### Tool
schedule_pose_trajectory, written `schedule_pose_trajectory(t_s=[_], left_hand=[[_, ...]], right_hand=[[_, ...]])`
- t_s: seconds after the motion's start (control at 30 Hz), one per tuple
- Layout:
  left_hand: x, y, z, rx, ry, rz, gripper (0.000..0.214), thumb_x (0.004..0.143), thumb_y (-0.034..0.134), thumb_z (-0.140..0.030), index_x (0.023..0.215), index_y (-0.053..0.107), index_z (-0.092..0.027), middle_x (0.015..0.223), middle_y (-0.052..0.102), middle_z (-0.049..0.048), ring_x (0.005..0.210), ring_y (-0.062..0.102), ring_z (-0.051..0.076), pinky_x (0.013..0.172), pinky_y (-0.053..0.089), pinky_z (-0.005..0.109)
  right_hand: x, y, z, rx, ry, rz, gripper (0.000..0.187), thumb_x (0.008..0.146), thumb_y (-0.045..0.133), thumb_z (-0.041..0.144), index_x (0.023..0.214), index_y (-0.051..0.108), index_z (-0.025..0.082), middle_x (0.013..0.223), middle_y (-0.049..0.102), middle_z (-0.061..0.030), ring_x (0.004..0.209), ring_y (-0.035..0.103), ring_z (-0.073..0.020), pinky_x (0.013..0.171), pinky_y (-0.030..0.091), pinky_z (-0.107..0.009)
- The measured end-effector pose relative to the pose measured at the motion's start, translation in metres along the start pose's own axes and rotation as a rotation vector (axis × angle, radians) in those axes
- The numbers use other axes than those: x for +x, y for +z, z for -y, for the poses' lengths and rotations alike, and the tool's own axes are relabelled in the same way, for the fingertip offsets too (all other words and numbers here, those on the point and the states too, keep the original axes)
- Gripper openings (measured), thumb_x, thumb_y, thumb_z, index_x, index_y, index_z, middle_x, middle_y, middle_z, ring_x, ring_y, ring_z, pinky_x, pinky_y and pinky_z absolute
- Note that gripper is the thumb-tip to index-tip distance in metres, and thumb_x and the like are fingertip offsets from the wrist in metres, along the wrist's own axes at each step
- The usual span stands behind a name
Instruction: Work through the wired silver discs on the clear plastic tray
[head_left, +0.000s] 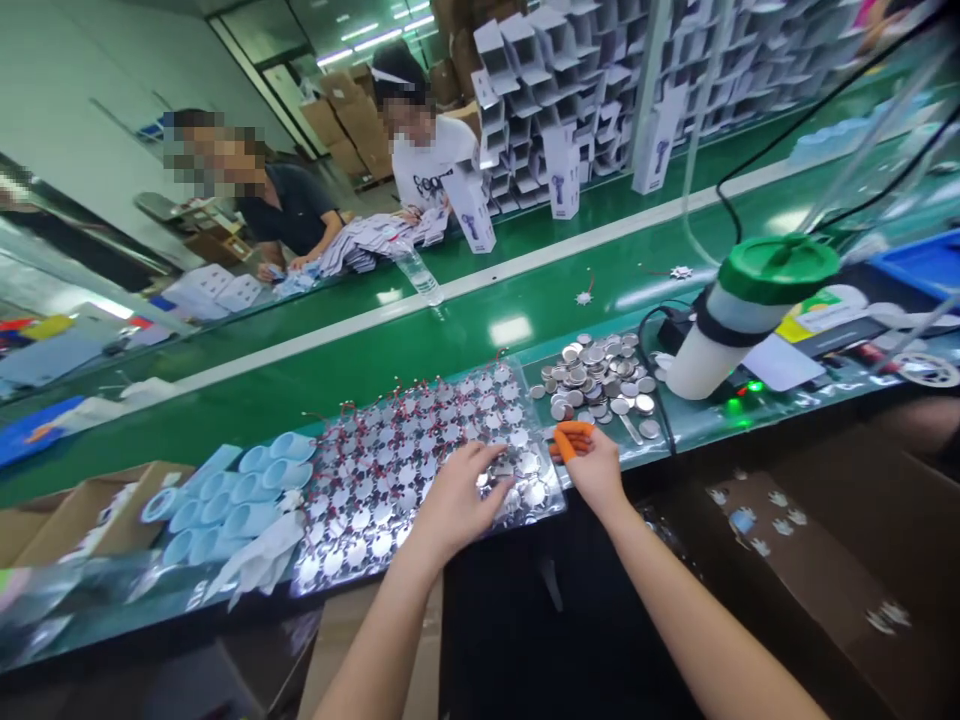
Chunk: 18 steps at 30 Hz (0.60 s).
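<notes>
My left hand (459, 497) is over the right part of a flat tray (561, 495). Its thumb and forefinger are apart, with nothing visibly held between them. Rows of round silver pieces with notched rims (405, 498) fill the tray, and thin red wires run among them. Just off the tray's right edge, my right hand (592, 468) has its fingers curled together, orange covers on the fingertips. Whatever they may pinch is too small or hidden to make out. Beyond the right hand lies a loose heap of flat silver discs (596, 375).
Light-blue plastic shells (247, 490) and an open cardboard box (97, 510) stand left. A white cylinder with a green top (720, 330) and dark cables (660, 400) are right. Across the green bench (337, 365) are a plastic bottle (420, 272), stacked white boxes (562, 180) and two people.
</notes>
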<state>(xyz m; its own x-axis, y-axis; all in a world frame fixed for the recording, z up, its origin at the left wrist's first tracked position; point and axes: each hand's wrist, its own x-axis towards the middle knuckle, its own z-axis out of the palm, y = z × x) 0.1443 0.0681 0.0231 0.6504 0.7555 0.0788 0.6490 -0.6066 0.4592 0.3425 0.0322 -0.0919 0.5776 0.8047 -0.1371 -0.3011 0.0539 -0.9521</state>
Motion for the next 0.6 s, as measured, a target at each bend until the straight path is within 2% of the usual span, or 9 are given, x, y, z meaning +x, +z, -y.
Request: schedule_pose_trajectory(t_s=[0.07,0.13,0.23,0.3,0.37,0.47,0.53,0.6], left_hand=[[-0.029,0.008,0.005,0.006,-0.047,0.063,0.048,0.085,0.068,-0.037,0.131,0.057,-0.027,0.122,0.059,0.0083,0.112,0.06,0.028,0.096,0.052,0.046],[-0.045,0.02,0.007,-0.012,-0.063,0.079,0.053,0.081,0.072,-0.034,0.131,0.057,-0.03,0.125,0.056,0.0083,0.113,0.06,0.03,0.097,0.053,0.049],[-0.05,0.033,0.007,-0.045,-0.076,0.054,0.05,0.08,0.072,-0.029,0.127,0.058,-0.036,0.123,0.057,0.0086,0.111,0.061,0.034,0.095,0.054,0.053],[-0.049,0.034,0.007,-0.063,-0.06,0.065,0.047,0.079,0.072,-0.028,0.123,0.06,-0.04,0.121,0.06,0.0073,0.109,0.062,0.034,0.092,0.055,0.052],[-0.047,0.026,0.007,-0.105,-0.043,0.106,0.044,0.078,0.074,-0.031,0.118,0.063,-0.042,0.115,0.064,0.0047,0.104,0.065,0.032,0.087,0.058,0.049],[-0.039,0.0,0.009,-0.238,-0.065,0.155,0.039,0.074,0.079,-0.041,0.111,0.066,-0.04,0.102,0.068,0.002,0.084,0.067,0.027,0.075,0.06,0.044],[-0.022,-0.023,0.014,-0.285,-0.077,0.111,0.039,0.074,0.078,-0.046,0.109,0.066,-0.035,0.099,0.068,0.002,0.077,0.065,0.022,0.071,0.058,0.04],[0.009,-0.044,0.022,-0.23,-0.062,0.006,0.041,0.077,0.075,-0.049,0.112,0.066,-0.029,0.103,0.067,0.0038,0.077,0.063,0.019,0.073,0.056,0.036]], right_hand=[[0.001,-0.001,-0.002,-0.006,0.004,-0.004,0.041,0.068,0.082,0.048,0.09,0.066,0.018,0.07,0.071,-0.0043,0.061,0.073,-0.0224,0.058,0.063,-0.035],[0.001,-0.001,-0.002,-0.012,0.007,-0.002,0.042,0.067,0.083,0.048,0.091,0.066,0.018,0.071,0.071,-0.0049,0.062,0.073,-0.0227,0.058,0.063,-0.035],[-0.001,-0.001,0.002,-0.017,0.017,0.007,0.043,0.067,0.083,0.048,0.092,0.067,0.017,0.071,0.071,-0.005,0.063,0.073,-0.0231,0.059,0.064,-0.036],[-0.002,-0.001,0.005,-0.015,0.022,0.01,0.042,0.068,0.083,0.048,0.092,0.067,0.018,0.072,0.071,-0.0051,0.064,0.073,-0.0232,0.059,0.064,-0.036],[-0.003,-0.001,0.006,-0.01,0.022,0.008,0.042,0.067,0.083,0.048,0.092,0.067,0.018,0.072,0.071,-0.0051,0.064,0.073,-0.0234,0.059,0.064,-0.037],[-0.003,-0.001,0.005,-0.001,0.022,0.002,0.044,0.066,0.084,0.049,0.092,0.067,0.018,0.072,0.071,-0.0053,0.063,0.073,-0.0236,0.06,0.064,-0.038],[-0.003,-0.001,0.003,0.006,0.024,0.0,0.044,0.066,0.084,0.049,0.092,0.067,0.018,0.072,0.071,-0.0053,0.063,0.073,-0.0231,0.06,0.064,-0.037],[-0.003,-0.001,0.001,0.01,0.026,-0.004,0.043,0.067,0.084,0.048,0.092,0.067,0.018,0.073,0.071,-0.0051,0.062,0.072,-0.0223,0.059,0.064,-0.036]])
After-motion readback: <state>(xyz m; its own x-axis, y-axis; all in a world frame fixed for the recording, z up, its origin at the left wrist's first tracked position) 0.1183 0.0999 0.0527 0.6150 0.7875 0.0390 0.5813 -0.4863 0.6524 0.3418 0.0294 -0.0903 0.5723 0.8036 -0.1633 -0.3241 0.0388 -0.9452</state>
